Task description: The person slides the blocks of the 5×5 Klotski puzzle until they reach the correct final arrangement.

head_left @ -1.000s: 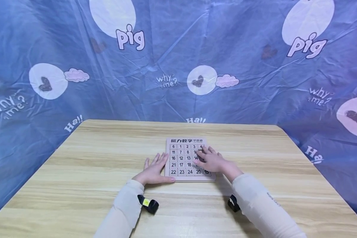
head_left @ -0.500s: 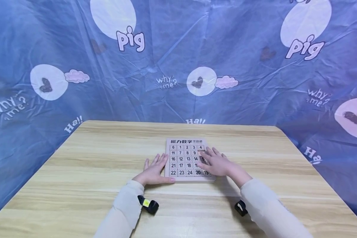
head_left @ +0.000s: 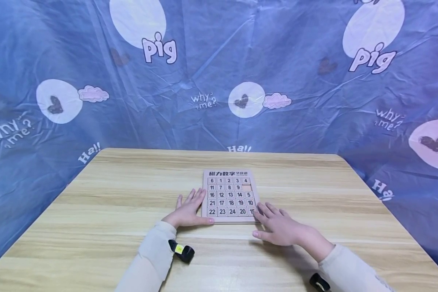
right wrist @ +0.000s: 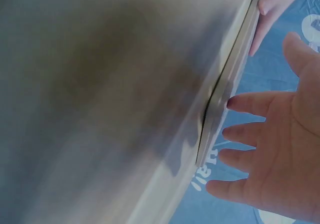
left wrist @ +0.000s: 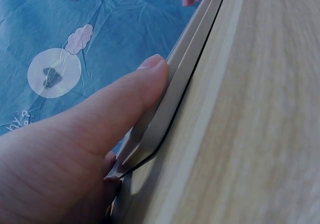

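Observation:
A pinkish number sliding puzzle lies flat on the table, its tiles in rows under a printed heading. One bare slot shows at the right end of the second row, below tile 4 and above tile 5. My left hand braces the near left corner, straight fingers along the left side and thumb on the front rim. My right hand is at the near right corner, fingers spread and holding nothing. Its forefinger overlaps tile 15 in the head view. The right wrist view shows its palm and extended fingers.
The puzzle sits mid-table on a light wood-grain tabletop. Behind it hangs a blue printed cloth. Black wrist cameras are strapped at the left cuff and the right cuff.
My right hand has drawn back from the upper right tiles toward me and to the right, uncovering tiles 5, 10 and the bare slot. The left hand stays in place.

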`<state>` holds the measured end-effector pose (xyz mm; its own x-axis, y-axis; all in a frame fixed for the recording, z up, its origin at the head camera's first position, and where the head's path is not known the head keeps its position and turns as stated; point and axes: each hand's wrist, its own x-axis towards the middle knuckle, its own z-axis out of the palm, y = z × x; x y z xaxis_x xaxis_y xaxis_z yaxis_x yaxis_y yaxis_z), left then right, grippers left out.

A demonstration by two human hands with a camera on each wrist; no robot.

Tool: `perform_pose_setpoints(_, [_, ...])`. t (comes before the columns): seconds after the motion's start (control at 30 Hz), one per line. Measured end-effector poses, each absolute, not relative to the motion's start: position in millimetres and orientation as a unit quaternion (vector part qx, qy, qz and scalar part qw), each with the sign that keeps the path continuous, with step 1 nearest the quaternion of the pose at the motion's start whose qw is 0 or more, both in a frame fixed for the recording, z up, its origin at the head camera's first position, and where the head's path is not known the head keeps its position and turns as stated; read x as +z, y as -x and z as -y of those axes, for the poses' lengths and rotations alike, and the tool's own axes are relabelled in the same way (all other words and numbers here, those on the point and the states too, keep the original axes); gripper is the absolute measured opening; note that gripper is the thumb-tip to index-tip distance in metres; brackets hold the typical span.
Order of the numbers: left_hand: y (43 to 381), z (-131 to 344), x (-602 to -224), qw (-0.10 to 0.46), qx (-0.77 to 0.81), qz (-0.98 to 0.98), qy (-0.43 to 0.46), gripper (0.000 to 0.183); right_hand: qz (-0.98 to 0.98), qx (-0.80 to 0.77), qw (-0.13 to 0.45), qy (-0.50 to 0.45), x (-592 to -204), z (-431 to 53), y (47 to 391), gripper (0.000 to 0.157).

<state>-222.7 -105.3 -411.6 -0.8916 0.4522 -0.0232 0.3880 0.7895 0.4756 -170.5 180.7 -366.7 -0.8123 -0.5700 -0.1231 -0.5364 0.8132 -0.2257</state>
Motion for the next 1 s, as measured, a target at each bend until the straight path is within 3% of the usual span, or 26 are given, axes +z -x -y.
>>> perform_pose_setpoints(1.0, [225.0, 106.1, -413.5, 0.068, 0.236, -0.942, -0.227, 0.102, -0.956, -0.085, 0.071, 0.272, -375.0, -175.6, 189.9, 0.07])
